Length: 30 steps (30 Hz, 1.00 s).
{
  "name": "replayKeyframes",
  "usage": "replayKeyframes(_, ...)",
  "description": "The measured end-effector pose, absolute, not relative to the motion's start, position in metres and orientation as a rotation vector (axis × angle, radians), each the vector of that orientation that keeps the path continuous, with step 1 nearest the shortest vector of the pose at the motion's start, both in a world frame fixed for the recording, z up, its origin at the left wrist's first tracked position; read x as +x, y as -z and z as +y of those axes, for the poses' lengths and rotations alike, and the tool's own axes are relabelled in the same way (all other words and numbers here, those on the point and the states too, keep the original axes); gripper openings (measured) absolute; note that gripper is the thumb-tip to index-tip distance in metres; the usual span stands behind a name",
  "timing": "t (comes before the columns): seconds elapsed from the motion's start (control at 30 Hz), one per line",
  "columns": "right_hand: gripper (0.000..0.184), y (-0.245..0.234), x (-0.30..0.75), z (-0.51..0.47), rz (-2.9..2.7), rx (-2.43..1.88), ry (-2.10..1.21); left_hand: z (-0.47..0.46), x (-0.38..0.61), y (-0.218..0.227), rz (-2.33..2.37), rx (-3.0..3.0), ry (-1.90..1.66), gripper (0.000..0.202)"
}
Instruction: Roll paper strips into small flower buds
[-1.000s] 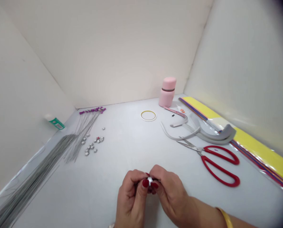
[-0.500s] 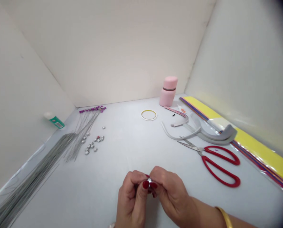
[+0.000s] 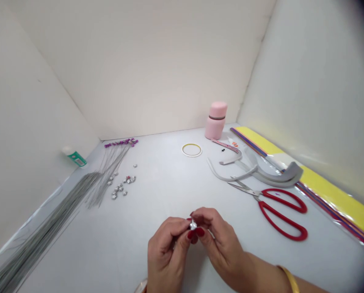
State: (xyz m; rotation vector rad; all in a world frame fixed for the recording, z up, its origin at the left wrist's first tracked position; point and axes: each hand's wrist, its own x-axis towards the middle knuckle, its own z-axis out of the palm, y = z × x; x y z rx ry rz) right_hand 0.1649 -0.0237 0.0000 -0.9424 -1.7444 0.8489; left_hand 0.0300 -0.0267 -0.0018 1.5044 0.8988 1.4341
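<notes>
Bead, one, between left hand, right hand

The silver piece, left of the red scissors, is mostly covered by fingertips of the left hand and right hand. Farther left, the wire bundle is cut by the lower edge.

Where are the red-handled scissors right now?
In the head view, the red-handled scissors lie flat on the right, to the right of the right hand, nearer than the curved grey strips and beside the yellow sheets.
</notes>
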Motion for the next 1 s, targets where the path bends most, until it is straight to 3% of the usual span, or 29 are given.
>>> replayKeyframes(0.6,0.014,-0.008,0.171,-0.018,-1.805,-0.612,-0.734,-0.036,0.033,-0.008,0.849,1.244,-1.375,0.008)
replayKeyframes(1.0,0.015,-0.007,0.170,-0.020,-1.765,-0.690,-0.707,-0.032,0.030,-0.011,0.846,1.366,-1.304,0.008)
